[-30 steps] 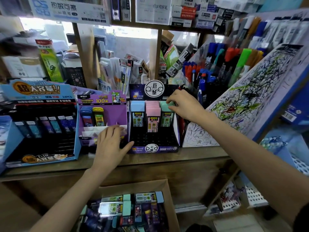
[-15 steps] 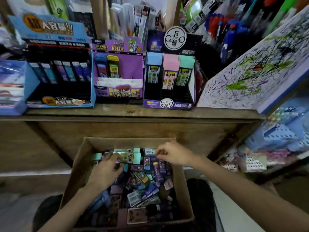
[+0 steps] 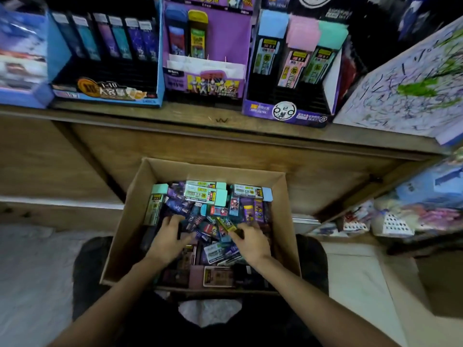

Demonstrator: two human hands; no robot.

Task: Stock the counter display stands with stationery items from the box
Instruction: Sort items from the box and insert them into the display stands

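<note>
A cardboard box sits on my lap, filled with several small stationery packs, some with mint or blue caps. Both hands are down among the packs. My left hand lies palm down on dark packs at the left. My right hand has its fingertips at a small yellow-printed pack. Whether either hand grips a pack is hidden by the fingers. On the wooden counter above stand a blue display stand, a purple stand and a dark stand holding blue-, pink- and mint-capped packs.
A scribbled pen-test board leans at the counter's right end. Baskets of small goods fill low shelves at the right, with another brown box beside them. The counter front rises just behind the box.
Both hands came down from the counter stands into the box and have moved nearer to me among the packs. The view has tilted down onto the box.
</note>
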